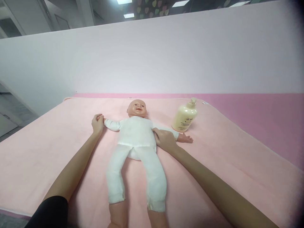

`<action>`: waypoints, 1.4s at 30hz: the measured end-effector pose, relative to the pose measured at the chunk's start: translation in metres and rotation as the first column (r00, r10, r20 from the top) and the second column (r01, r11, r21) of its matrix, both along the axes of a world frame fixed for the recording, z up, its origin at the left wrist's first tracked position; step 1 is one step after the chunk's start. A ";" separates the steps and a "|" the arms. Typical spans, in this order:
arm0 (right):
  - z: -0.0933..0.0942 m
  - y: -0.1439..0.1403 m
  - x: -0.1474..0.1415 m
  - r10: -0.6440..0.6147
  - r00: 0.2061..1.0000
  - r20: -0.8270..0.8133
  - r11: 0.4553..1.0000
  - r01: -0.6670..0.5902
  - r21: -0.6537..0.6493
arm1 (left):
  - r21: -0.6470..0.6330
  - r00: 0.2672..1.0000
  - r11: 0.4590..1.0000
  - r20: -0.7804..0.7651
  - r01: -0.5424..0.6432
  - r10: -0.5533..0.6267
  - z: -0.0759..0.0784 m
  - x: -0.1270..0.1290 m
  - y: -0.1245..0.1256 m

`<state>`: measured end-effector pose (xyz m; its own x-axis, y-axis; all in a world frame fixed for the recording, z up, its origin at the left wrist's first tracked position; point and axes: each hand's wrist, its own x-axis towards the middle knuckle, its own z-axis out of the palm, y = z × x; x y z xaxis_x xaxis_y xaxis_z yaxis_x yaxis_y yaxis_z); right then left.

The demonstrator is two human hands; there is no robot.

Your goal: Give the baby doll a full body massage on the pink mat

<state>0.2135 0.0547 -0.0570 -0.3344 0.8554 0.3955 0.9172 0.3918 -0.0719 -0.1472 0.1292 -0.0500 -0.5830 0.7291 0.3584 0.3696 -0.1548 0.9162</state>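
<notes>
A baby doll [137, 133] with a white cloth body lies on its back on a pink towel [59, 126], its head away from me and its legs toward me. My left hand [97, 123] is closed around the doll's hand at the end of its outstretched arm on the left. Against the doll's side on the right rests my right hand [166, 139], lying across the upper part of that arm; its fingertips are partly hidden. The doll's other hand [185, 138] shows beyond it, with fingers spread.
A pale yellow pump bottle [185, 115] stands tilted in view just beyond the doll's arm on the right. Behind the towel rises a white partition [154, 60]. Pink table surface [261, 120] shows along the right and back.
</notes>
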 end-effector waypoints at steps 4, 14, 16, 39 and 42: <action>-0.004 0.003 0.000 0.001 1.000 0.006 1.000 -0.001 0.013 | -0.016 0.992 0.998 -0.108 -0.063 0.061 -0.005 -0.004 0.002; -0.003 -0.023 0.015 0.042 0.998 -0.040 0.998 -0.043 -0.042 | -0.132 0.936 0.990 -0.340 0.042 -0.085 0.001 -0.015 -0.002; -0.006 -0.033 0.027 0.011 0.992 -0.127 0.999 -0.017 -0.047 | -0.130 0.931 0.990 -0.350 0.060 -0.102 0.002 -0.018 -0.006; 0.008 -0.033 0.097 -0.421 0.447 -0.789 0.907 0.215 -0.362 | -0.003 0.752 0.862 0.491 0.507 -0.440 0.027 -0.034 -0.066; 0.014 -0.039 0.088 -0.428 0.089 -0.899 0.903 -0.008 -0.430 | 0.000 0.752 0.863 0.491 0.505 -0.440 0.024 -0.035 -0.065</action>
<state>0.3011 0.0159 -0.0428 0.3574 0.9332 -0.0370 0.0068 -0.0423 -0.9991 -0.1822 0.0640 -0.0264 -0.2215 0.9748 0.0255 -0.1886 -0.0685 0.9797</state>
